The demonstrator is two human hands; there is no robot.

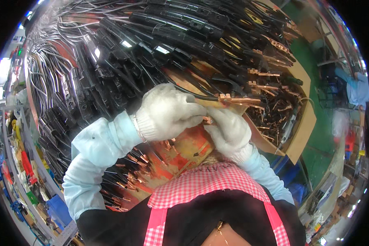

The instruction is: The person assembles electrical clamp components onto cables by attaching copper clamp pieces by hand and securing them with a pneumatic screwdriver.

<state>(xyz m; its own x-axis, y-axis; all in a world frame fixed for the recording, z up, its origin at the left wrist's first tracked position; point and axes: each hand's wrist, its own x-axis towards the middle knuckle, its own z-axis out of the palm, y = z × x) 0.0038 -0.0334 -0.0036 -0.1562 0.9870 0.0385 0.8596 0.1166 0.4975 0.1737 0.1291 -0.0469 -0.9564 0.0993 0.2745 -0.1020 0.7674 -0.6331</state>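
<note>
My left hand (166,112), in a white knitted glove, is closed with its fingertips round a small copper-coloured metal fitting (208,120). Against the same fitting press the closed fingers of my right hand (230,133), gloved the same way. Most of the fitting is hidden by the gloves. Just above the hands, a black cable (194,96) ends in a longer copper-coloured clip (235,100); whether either hand touches it I cannot tell. Under my left forearm, several black leads with copper-coloured ends (137,160) lie on the red and yellow worktop (184,151).
Black plastic housings (184,26) with cables are heaped across the far side and left. Grey wires (49,69) hang at the far left. On the right stands a cardboard box (303,131) of copper-tipped leads. Another person (356,88) is at the far right.
</note>
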